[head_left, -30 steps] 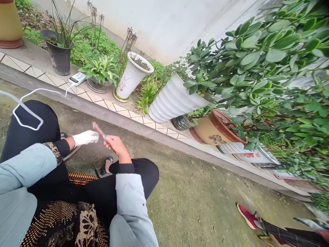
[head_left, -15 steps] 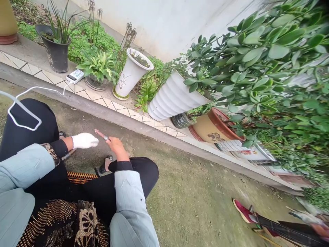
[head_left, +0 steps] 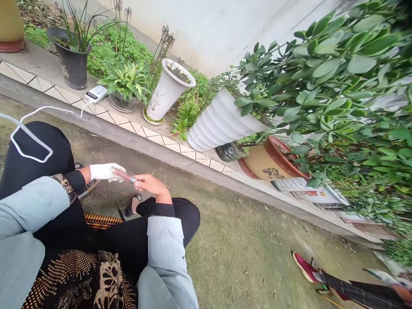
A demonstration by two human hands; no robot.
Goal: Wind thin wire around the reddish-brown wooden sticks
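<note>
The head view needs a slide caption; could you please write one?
The bare right hand holds a brownish stick-like object over the white-gloved left hand, near potted plants.

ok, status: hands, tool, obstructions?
Right hand: fingers gripping brown tool. Its far end overlaps gloved left hand; contact unclear. White cable loops across left knee, apart from both hands.

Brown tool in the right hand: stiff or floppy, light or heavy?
Probably stiff: the tool looks straight, with no visible bend. Likely light: it is slim, and the right hand grips it near one end; whether the left hand supports it is unclear. The silver band, if metal, might add some weight.
</note>
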